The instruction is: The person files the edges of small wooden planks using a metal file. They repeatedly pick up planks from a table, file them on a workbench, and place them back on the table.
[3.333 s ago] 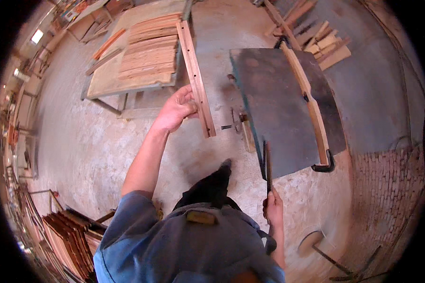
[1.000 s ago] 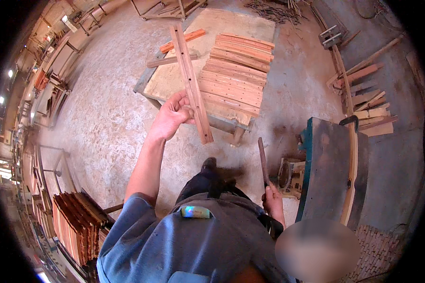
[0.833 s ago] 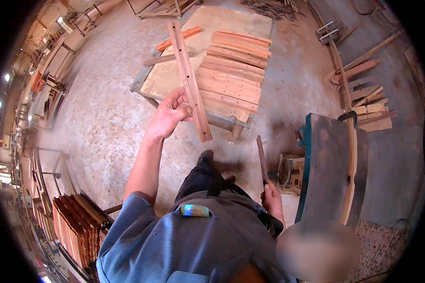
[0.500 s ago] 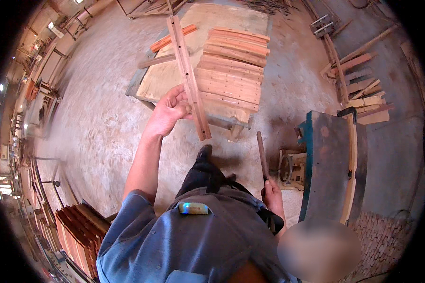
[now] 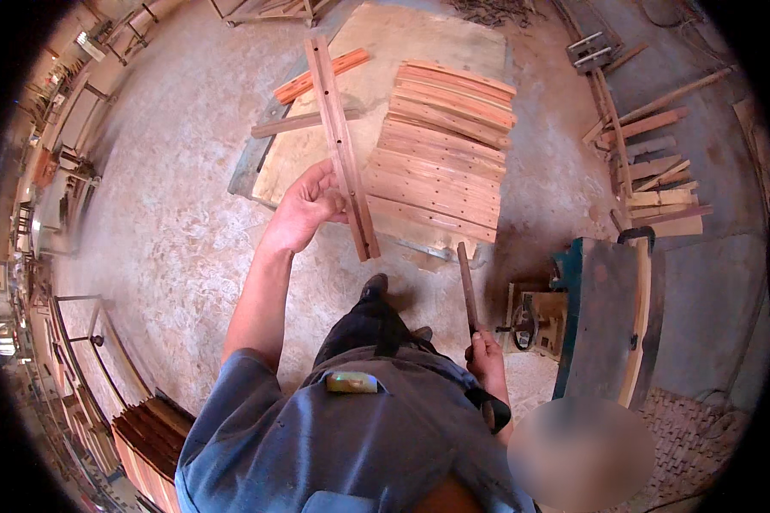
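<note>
My left hand (image 5: pixel 306 208) grips a long reddish wooden slat (image 5: pixel 340 141) near its lower end, holding it out over the front edge of a low work table (image 5: pixel 284 166). On that table lies a stack of several similar flat slats (image 5: pixel 441 158). My right hand (image 5: pixel 488 357) hangs low by my hip, closed on a thin dark wooden stick (image 5: pixel 468 286) that points up and away from me.
A dark green machine table (image 5: pixel 606 312) with a wooden piece on its edge stands at the right. Loose timber offcuts (image 5: pixel 659 184) lie on the dusty floor beyond it. Stacked reddish boards (image 5: pixel 150 432) and metal frames (image 5: pixel 68 333) line the lower left.
I have stepped toward the work table, so the slat stack and table now sit closer ahead. My left hand still holds the long slat and my right hand keeps the dark stick.
</note>
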Demonstrator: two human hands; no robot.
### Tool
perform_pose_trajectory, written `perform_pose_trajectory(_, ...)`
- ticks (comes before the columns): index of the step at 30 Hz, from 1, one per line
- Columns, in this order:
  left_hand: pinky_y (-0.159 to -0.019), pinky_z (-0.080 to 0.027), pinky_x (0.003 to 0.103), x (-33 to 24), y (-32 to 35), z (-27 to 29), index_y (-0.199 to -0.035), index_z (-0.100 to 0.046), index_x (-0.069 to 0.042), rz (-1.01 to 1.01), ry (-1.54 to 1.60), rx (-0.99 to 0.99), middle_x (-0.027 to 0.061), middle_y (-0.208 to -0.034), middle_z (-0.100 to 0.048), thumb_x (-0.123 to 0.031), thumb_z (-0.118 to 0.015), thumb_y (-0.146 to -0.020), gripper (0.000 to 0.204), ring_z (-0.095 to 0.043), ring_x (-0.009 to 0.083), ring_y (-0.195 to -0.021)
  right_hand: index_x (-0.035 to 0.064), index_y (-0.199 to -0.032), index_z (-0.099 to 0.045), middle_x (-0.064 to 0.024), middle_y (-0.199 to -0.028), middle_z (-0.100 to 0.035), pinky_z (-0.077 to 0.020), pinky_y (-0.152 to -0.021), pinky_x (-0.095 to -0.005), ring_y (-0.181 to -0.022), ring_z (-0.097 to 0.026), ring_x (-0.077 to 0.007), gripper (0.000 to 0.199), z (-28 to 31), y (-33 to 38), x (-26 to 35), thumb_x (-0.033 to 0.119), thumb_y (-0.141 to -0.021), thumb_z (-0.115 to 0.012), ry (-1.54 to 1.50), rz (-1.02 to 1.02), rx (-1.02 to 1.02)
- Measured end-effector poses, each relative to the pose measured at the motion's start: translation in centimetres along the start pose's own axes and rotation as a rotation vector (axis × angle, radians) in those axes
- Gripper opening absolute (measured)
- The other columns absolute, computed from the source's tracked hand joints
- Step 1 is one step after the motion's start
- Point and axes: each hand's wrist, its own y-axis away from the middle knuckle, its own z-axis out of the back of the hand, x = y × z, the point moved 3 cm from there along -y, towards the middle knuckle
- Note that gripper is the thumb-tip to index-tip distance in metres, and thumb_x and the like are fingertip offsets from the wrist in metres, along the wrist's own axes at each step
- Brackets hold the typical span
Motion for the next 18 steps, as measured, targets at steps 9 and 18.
perform_pose_trajectory(9,-0.077,-0.057,0.035,1.3,-4.4,5.0,-0.141,-0.041,-0.003,0.074,0.049,-0.035,0.0062,-0.119,-0.063,0.007,-0.052,-0.078,0.065,-0.067,0.0156,-0.087,0.0080,-0.121,-0.060,0.0008,-0.063,-0.050,-0.0335,-0.042,-0.0257,-0.047,-0.042,-0.0081,0.037,-3.4,-3.3,3.8,0.035,-0.099,-0.050,0.162,0.005,-0.045)
perform_pose_trajectory(18,-0.076,-0.056,0.035,0.8,-7.5,7.4,-0.140,-0.044,-0.004,0.111,0.065,-0.011,0.0067,-0.119,-0.063,0.006,-0.054,-0.079,0.063,-0.067,0.0170,-0.089,-0.0010,-0.115,-0.062,-0.0014,-0.065,-0.054,-0.0416,-0.056,-0.0271,-0.059,-0.049,-0.0096,0.039,-5.9,-5.0,7.8,0.033,-0.098,-0.052,0.200,0.002,-0.054)
